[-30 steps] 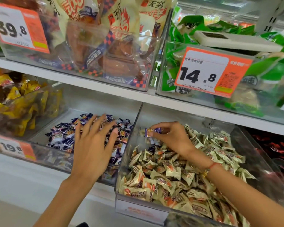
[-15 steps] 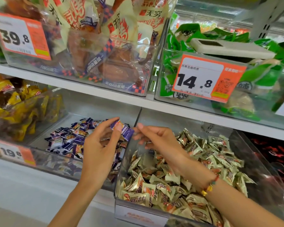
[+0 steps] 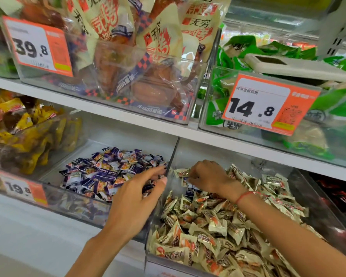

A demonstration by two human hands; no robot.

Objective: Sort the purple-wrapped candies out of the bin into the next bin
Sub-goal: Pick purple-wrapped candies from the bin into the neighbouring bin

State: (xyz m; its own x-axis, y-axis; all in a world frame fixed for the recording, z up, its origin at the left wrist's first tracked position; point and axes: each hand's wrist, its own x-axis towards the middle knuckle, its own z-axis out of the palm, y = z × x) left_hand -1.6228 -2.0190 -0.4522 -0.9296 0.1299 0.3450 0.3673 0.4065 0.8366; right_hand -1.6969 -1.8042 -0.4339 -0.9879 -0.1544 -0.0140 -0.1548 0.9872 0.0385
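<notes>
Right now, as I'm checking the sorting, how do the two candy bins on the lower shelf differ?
The left bin holds purple-wrapped candies in a shallow layer; the right bin holds cream-wrapped candies heaped higher. The left hand reaches over the left bin; the right hand digs in the right bin. Both bins are clear plastic.

My lower white shelf (image 3: 18, 222) carries three clear bins side by side: yellow snack packs (image 3: 18, 132), purple-wrapped candies (image 3: 108, 172), and cream-wrapped candies (image 3: 218, 226). The upper shelf (image 3: 108, 110) holds two more bins.
</notes>
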